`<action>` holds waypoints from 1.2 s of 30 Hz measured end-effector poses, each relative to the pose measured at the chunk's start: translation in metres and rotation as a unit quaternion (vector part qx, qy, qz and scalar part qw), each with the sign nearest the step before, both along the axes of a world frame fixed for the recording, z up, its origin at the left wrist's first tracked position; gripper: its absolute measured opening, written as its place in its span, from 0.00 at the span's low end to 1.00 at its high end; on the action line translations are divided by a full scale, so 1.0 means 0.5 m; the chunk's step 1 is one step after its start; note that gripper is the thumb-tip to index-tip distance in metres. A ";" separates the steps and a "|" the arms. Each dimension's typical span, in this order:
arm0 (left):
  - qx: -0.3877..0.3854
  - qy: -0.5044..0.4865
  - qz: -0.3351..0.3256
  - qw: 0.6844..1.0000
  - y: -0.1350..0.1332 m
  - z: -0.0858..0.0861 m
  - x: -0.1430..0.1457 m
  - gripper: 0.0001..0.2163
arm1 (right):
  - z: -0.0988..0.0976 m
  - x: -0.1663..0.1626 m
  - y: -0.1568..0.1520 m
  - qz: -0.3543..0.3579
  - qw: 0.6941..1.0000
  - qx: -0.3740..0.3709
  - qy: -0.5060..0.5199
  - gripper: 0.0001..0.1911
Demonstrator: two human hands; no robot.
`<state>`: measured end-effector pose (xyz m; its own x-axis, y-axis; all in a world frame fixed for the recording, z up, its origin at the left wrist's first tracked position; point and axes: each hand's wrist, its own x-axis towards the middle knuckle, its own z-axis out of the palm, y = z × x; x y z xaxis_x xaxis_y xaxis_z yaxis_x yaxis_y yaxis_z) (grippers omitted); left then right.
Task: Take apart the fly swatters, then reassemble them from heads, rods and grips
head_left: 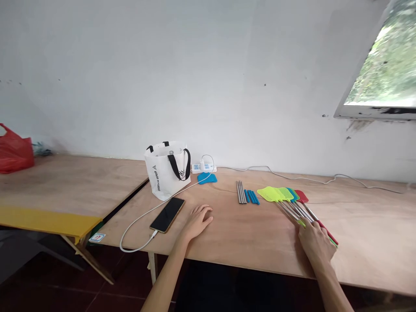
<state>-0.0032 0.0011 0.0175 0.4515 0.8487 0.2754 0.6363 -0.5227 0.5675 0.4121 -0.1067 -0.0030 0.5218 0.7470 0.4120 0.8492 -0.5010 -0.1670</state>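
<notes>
My left hand [197, 221] rests on the tabletop with its fingers loosely spread and nothing in them, just right of a black phone [167, 215]. At the right, my right hand [316, 240] lies over the handles of several fly swatters [269, 193], fingers curled round them. The swatters fan out on the table, with yellow, green, blue and red mesh heads and thin metal rods; my palm partly hides the handles. Between my hands lie several steel tubes [241, 193] and several short blue sleeves [252, 196], side by side. A separate blue swatter head [207, 177] lies farther back.
A white tote bag [169, 173] with black handles stands behind the phone. From a power strip [204, 167] at the wall, a white cable [130, 232] loops to the phone. Another table [65, 182] with a red plastic bag [15, 149] adjoins at the left, across a gap.
</notes>
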 end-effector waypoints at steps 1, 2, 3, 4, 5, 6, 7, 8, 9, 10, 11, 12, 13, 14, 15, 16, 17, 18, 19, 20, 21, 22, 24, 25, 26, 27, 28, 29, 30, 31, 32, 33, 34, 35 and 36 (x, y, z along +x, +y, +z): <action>0.000 0.001 -0.001 1.000 -0.001 0.001 0.000 0.11 | -0.001 0.000 0.000 0.002 1.000 0.003 -0.003 0.24; 0.000 0.003 -0.001 1.000 -0.002 0.002 0.000 0.12 | -0.002 -0.001 0.000 0.002 1.000 0.004 -0.010 0.24; 0.000 0.005 -0.002 1.000 -0.002 0.002 0.000 0.12 | -0.003 -0.001 0.001 0.001 1.000 0.002 -0.019 0.23; -0.002 0.008 -0.002 1.000 -0.003 0.003 -0.001 0.12 | -0.005 -0.001 0.002 -0.005 1.000 -0.001 -0.028 0.23; -0.004 0.011 -0.002 1.000 -0.003 0.004 -0.001 0.12 | -0.007 -0.001 0.003 -0.010 0.999 -0.007 -0.036 0.22; -0.006 0.014 -0.002 1.000 -0.003 0.004 -0.001 0.12 | -0.009 0.000 0.004 -0.017 0.999 -0.012 -0.042 0.22; -0.007 0.017 -0.003 1.000 -0.003 0.005 -0.001 0.12 | -0.011 0.001 0.005 -0.024 0.999 -0.017 -0.045 0.22; -0.007 0.019 -0.003 1.000 -0.003 0.005 -0.001 0.12 | -0.013 0.002 0.006 -0.029 0.998 -0.021 -0.046 0.22; -0.007 0.022 -0.003 1.000 -0.003 0.005 -0.001 0.12 | -0.015 0.004 0.008 -0.032 0.998 -0.026 -0.047 0.21; -0.007 0.024 -0.003 1.000 -0.003 0.006 0.000 0.12 | -0.017 0.006 0.009 -0.032 0.998 -0.031 -0.049 0.21; -0.006 0.025 -0.002 1.000 -0.003 0.006 0.000 0.12 | -0.019 0.009 0.010 -0.030 0.998 -0.036 -0.053 0.21; -0.006 0.027 -0.002 1.000 -0.003 0.006 0.000 0.12 | -0.020 0.011 0.011 -0.026 0.997 -0.037 -0.057 0.21; -0.005 0.027 -0.002 1.000 -0.003 0.005 0.000 0.12 | -0.021 0.013 0.012 -0.019 0.997 -0.035 -0.061 0.21; -0.006 0.028 -0.002 1.000 -0.002 0.005 0.000 0.12 | -0.022 0.015 0.014 -0.012 0.997 -0.031 -0.063 0.21; -0.006 0.029 -0.002 1.000 -0.002 0.005 0.000 0.12 | -0.023 0.016 0.015 -0.006 0.998 -0.025 -0.062 0.21; -0.006 0.030 -0.002 1.000 -0.002 0.004 0.000 0.12 | -0.023 0.016 0.016 -0.002 0.998 -0.020 -0.060 0.21; -0.006 0.030 -0.003 1.000 -0.002 0.004 0.000 0.12 | -0.024 0.016 0.017 -0.001 0.998 -0.016 -0.057 0.21; -0.005 0.031 -0.002 1.000 -0.002 0.004 0.000 0.12 | -0.024 0.016 0.018 -0.001 0.998 -0.016 -0.054 0.21; -0.004 0.031 -0.002 1.000 -0.003 0.004 0.000 0.12 | -0.025 0.015 0.019 -0.003 0.999 -0.018 -0.051 0.20; -0.003 0.030 -0.002 1.000 -0.003 0.004 0.000 0.12 | -0.026 0.014 0.019 -0.004 0.999 -0.021 -0.050 0.20; -0.002 0.030 -0.002 1.000 -0.003 0.004 0.000 0.12 | -0.026 0.013 0.019 -0.003 0.998 -0.026 -0.050 0.20; -0.001 0.030 -0.001 1.000 -0.003 0.004 0.000 0.12 | -0.027 0.011 0.019 -0.002 0.998 -0.030 -0.051 0.20; -0.002 0.030 -0.002 1.000 -0.003 0.004 0.000 0.12 | -0.028 0.008 0.019 0.001 0.998 -0.039 -0.054 0.20; -0.003 0.031 -0.003 1.000 -0.002 0.003 0.000 0.12 | -0.028 0.007 0.020 0.001 0.997 -0.044 -0.056 0.20; -0.003 0.032 -0.003 0.999 -0.001 0.002 0.000 0.12 | -0.028 0.006 0.020 0.001 0.997 -0.048 -0.058 0.19; -0.002 0.033 -0.002 0.999 -0.001 0.001 0.000 0.12 | -0.029 0.006 0.021 0.001 0.997 -0.051 -0.061 0.19; 0.000 0.033 -0.001 0.999 0.000 0.000 0.000 0.12 | -0.030 0.007 0.022 0.002 0.996 -0.054 -0.064 0.19; 0.003 0.033 0.000 0.999 0.001 -0.002 0.000 0.12 | -0.031 0.008 0.023 0.003 0.996 -0.057 -0.069 0.19; 0.006 0.033 0.001 0.999 0.002 -0.004 0.000 0.12 | -0.033 0.010 0.024 0.005 0.996 -0.058 -0.074 0.19; 0.009 0.032 0.002 0.999 0.003 -0.005 0.000 0.11 | -0.036 0.012 0.025 0.006 0.995 -0.059 -0.079 0.20; 0.010 0.030 0.002 0.999 0.004 -0.006 -0.001 0.11 | -0.040 0.015 0.026 0.006 0.995 -0.059 -0.084 0.20; 0.010 0.029 0.001 1.000 0.004 -0.007 -0.001 0.11 | -0.043 0.018 0.026 0.004 0.994 -0.057 -0.089 0.21; 0.008 0.028 0.000 1.000 0.004 -0.008 -0.001 0.11 | -0.047 0.022 0.026 0.002 0.994 -0.053 -0.094 0.22; 0.006 0.028 0.001 1.000 0.004 -0.008 -0.001 0.12 | -0.051 0.025 0.026 -0.001 0.994 -0.048 -0.098 0.23; 0.003 0.028 0.002 1.000 0.004 -0.008 -0.001 0.12 | -0.053 0.028 0.025 -0.004 0.994 -0.042 -0.102 0.23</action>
<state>-0.0034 0.0031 0.0136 0.4626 0.8494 0.2539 0.6696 -0.5225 0.5278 0.4261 -0.0940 -0.0296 0.4393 0.7794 0.4466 0.8573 -0.5123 0.0507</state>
